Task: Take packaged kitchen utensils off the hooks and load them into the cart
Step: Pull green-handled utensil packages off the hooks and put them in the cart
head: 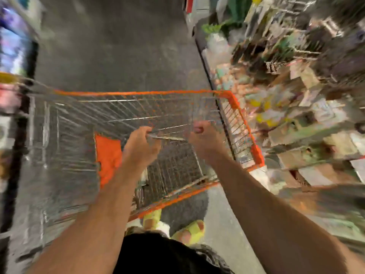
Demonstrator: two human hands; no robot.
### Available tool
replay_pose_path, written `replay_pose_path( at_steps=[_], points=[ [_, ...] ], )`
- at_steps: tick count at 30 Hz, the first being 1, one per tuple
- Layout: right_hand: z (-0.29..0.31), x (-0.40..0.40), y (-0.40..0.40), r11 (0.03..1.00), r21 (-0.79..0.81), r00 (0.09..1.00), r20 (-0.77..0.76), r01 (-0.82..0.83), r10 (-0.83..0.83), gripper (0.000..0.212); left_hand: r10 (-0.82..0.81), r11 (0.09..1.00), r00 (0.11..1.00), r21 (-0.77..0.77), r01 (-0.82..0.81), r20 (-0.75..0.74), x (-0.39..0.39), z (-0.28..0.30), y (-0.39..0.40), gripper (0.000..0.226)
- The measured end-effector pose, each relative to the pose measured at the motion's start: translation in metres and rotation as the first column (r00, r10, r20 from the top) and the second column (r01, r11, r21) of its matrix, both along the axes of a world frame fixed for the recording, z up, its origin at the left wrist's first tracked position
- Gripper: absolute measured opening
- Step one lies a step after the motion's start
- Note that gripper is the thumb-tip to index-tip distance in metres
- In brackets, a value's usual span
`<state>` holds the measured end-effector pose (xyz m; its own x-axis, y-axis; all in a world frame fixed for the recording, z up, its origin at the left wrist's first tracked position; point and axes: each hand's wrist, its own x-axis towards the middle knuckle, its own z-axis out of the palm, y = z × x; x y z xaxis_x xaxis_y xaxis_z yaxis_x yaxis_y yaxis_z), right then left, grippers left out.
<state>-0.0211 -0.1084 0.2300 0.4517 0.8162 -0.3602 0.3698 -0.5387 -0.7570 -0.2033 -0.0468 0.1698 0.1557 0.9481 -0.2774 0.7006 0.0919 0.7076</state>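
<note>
A wire shopping cart (126, 93) with orange trim stands in front of me, its basket seen from above and blurred. My left hand (141, 144) grips a metal bar of the cart's inner flap. My right hand (205, 140) is curled round the same bar a little to the right. An orange plastic seat flap (108, 155) sits to the left of my left hand. Packaged goods hang on hooks (292, 80) along the shelving to the right of the cart; the picture is too blurred to tell single packages apart.
A grey concrete aisle floor (118, 46) runs ahead of the cart. Shelving with coloured goods (11, 46) lines the left edge. My feet in yellow-green slippers (189, 232) stand behind the cart. The right shelf base lies close beside the cart's right side.
</note>
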Motion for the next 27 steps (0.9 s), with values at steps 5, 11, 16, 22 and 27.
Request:
replay_pose_path(
  at_steps=[5, 11, 16, 22, 27],
  points=[
    [-0.072, -0.066, 0.022, 0.958, -0.236, 0.987, -0.040, -0.162, 0.157, 0.015, 0.038, 0.976, 0.991, -0.209, -0.065, -0.129, -0.058, -0.071, -0.004, 0.045],
    [-0.175, -0.109, 0.025, 0.843, -0.454, 0.958, -0.126, -0.287, 0.259, 0.047, 0.085, 0.873, 0.991, -0.471, -0.124, -0.105, -0.070, -0.170, -0.009, 0.052],
    [-0.255, -0.132, 0.033, 0.755, -0.564, 0.942, -0.193, -0.335, 0.273, 0.046, 0.382, 0.717, 0.920, -0.599, -0.356, -0.089, -0.066, -0.252, -0.017, 0.037],
    [-0.338, -0.160, 0.056, 0.711, -0.622, 0.944, -0.187, -0.329, 0.273, 0.043, 0.598, 0.556, 0.797, -0.676, -0.483, -0.077, -0.068, -0.301, -0.020, 0.030],
    [-0.377, -0.182, 0.067, 0.752, -0.624, 0.973, -0.207, -0.212, 0.103, 0.053, 0.709, 0.494, 0.705, -0.712, -0.499, -0.003, -0.071, -0.325, -0.017, 0.034]
  ],
)
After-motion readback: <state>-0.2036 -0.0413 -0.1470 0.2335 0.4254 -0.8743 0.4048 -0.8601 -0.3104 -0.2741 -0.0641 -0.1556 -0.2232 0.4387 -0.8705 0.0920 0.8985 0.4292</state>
